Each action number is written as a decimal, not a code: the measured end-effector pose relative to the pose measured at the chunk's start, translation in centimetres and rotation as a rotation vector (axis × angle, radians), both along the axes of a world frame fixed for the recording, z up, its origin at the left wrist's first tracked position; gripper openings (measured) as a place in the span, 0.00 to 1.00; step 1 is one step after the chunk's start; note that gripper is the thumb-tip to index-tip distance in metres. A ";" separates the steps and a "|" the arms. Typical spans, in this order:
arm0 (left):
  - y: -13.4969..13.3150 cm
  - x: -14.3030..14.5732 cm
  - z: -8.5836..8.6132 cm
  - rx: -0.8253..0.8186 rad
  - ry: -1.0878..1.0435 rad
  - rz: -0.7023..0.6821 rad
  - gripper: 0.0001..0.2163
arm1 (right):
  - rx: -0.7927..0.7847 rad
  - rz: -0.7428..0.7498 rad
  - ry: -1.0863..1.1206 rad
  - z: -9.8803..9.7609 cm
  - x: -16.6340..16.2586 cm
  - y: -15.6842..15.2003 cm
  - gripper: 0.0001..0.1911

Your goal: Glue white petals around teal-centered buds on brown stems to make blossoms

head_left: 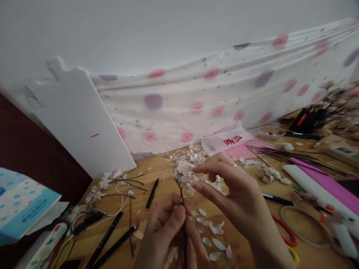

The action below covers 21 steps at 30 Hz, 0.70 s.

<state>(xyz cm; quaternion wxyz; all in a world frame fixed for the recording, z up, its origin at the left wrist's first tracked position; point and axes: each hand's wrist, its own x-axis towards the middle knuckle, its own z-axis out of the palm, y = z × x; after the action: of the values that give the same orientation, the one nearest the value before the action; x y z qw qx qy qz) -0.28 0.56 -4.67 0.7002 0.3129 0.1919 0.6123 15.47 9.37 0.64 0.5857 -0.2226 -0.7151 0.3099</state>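
Note:
My left hand (pixel 168 231) is closed in a pinch around a thin dark wire stem (pixel 181 194) that carries a small white-pink paper flower (pixel 183 175) at its top. My right hand (pixel 227 186) reaches in from the right, its thumb and forefinger curled at the flower's petals. Both hands hover above the wooden table (pixel 157 175). Loose white petals (pixel 214 239) lie scattered on the wood just under my hands.
A pile of petals (pixel 193 153) lies behind the flower. Finished flower stems (pixel 112 183) and black marker pens (pixel 152 193) lie at left, a bundle of dark wires (pixel 291 157) and pink foam at right. A white foam board (pixel 81 123) leans on the wall.

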 end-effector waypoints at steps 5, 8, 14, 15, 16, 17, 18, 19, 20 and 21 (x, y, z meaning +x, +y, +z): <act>-0.2 -0.1 -0.4 -0.001 0.045 -0.024 0.11 | 0.057 -0.006 -0.047 0.1 -0.3 0.5 0.07; -0.2 -0.1 -0.4 -0.004 0.054 -0.014 0.12 | 0.080 0.007 -0.068 0.2 -0.1 0.6 0.07; 0.1 -0.1 -0.5 0.022 0.050 -0.047 0.12 | 0.120 0.047 -0.087 0.1 0.0 0.7 0.06; 0.1 -0.1 -0.5 0.020 0.046 -0.046 0.12 | 0.128 0.051 -0.089 0.0 -0.1 0.7 0.06; 0.1 -0.2 -0.4 0.025 0.038 -0.046 0.12 | 0.139 0.049 -0.090 0.0 -0.1 0.8 0.06; 0.1 -0.2 -0.4 0.028 0.030 -0.045 0.12 | 0.152 0.041 -0.088 0.0 -0.1 0.8 0.06; 0.1 -0.2 -0.4 0.029 0.023 -0.040 0.12 | 0.168 0.032 -0.087 -0.1 -0.1 0.9 0.07; 0.1 -0.1 -0.4 0.031 0.018 -0.040 0.12 | 0.184 0.023 -0.086 -0.1 -0.1 1.0 0.07; 0.0 -0.1 -0.3 0.027 0.017 -0.045 0.13 | 0.199 0.016 -0.089 -0.1 0.0 1.0 0.07; 0.0 -0.1 -0.3 0.027 0.015 -0.053 0.13 | 0.212 0.007 -0.094 -0.1 0.0 1.1 0.07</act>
<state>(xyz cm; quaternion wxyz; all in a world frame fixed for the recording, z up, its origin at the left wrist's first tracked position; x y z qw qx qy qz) -0.40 0.61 -5.01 0.7104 0.3320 0.1806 0.5937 15.44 10.48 0.56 0.5708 -0.1711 -0.7712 0.2240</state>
